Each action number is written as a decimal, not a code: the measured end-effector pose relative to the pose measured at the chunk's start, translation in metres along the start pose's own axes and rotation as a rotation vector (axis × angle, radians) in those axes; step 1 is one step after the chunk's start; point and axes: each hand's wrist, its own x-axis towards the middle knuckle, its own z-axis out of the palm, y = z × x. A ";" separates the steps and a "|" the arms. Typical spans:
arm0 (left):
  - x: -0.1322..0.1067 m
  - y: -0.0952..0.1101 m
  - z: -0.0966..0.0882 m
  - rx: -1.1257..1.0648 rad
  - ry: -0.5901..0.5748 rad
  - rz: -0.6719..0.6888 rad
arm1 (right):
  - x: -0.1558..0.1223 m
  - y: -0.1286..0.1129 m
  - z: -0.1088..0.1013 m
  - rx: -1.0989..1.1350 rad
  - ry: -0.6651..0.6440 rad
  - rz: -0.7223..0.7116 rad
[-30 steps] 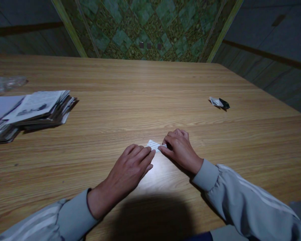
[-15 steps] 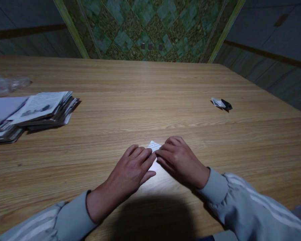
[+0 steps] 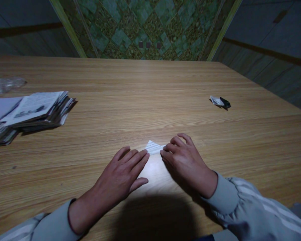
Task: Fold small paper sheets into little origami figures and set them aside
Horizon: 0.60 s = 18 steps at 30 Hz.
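Observation:
A small folded piece of printed paper (image 3: 153, 147) lies on the wooden table between my hands, its pointed corner facing away from me. My left hand (image 3: 125, 170) rests flat with its fingers stretched out, the fingertips touching the paper's left end. At the other end, the thumb and forefinger of my right hand (image 3: 184, 159) pinch the paper's right tip, while its remaining fingers are loosely bent. Both ends of the paper are partly hidden under the fingertips.
Stacked printed papers (image 3: 37, 110) lie at the left, with clear crumpled plastic (image 3: 6, 85) behind them. Toward the right sits a small folded white-and-black paper piece (image 3: 220, 102). The wooden table (image 3: 140, 83) reaches back toward a green patterned wall (image 3: 145, 26).
My hands have moved apart, left hand leftward and right hand rightward. More of the folded paper shows between them. The view has shifted slightly.

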 end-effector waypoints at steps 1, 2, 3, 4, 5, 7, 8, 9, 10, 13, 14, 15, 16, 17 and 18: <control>-0.003 -0.001 0.000 -0.003 0.001 -0.004 | 0.000 0.001 0.000 -0.001 0.004 0.001; -0.006 -0.002 0.000 -0.006 0.004 -0.006 | 0.000 0.002 0.001 -0.001 0.010 0.002; -0.009 -0.003 0.000 -0.008 0.007 -0.010 | 0.001 0.003 0.001 -0.003 0.014 0.004; -0.012 -0.005 0.001 -0.007 0.011 -0.012 | 0.001 0.004 0.001 -0.007 0.019 0.008; -0.016 -0.006 0.001 -0.003 0.015 -0.013 | 0.002 0.004 0.001 -0.013 0.022 0.014; -0.021 -0.008 0.002 0.010 0.024 -0.013 | 0.002 0.005 0.000 -0.026 0.027 0.028; -0.023 -0.009 0.002 0.015 0.027 -0.011 | 0.002 0.005 0.000 -0.033 0.030 0.033; -0.024 -0.009 0.002 0.019 0.034 -0.011 | 0.002 0.005 -0.001 -0.038 0.034 0.036; -0.025 -0.009 0.001 0.021 0.044 -0.010 | 0.003 0.004 0.000 -0.038 0.039 0.039; -0.022 -0.009 0.000 0.009 0.073 -0.016 | 0.005 0.005 0.004 -0.007 0.088 0.057; -0.020 -0.008 -0.001 -0.002 0.082 -0.019 | 0.006 0.005 0.006 0.015 0.109 0.051; -0.018 -0.008 -0.001 -0.015 0.088 -0.025 | 0.008 0.006 0.008 0.040 0.126 0.030; -0.016 -0.009 -0.001 -0.029 0.096 -0.031 | 0.011 0.007 0.011 0.065 0.137 -0.008; -0.013 -0.009 -0.002 -0.045 0.105 -0.038 | 0.013 0.008 0.013 0.085 0.141 -0.053; -0.011 -0.010 -0.002 -0.062 0.116 -0.044 | 0.016 0.009 0.016 0.097 0.145 -0.095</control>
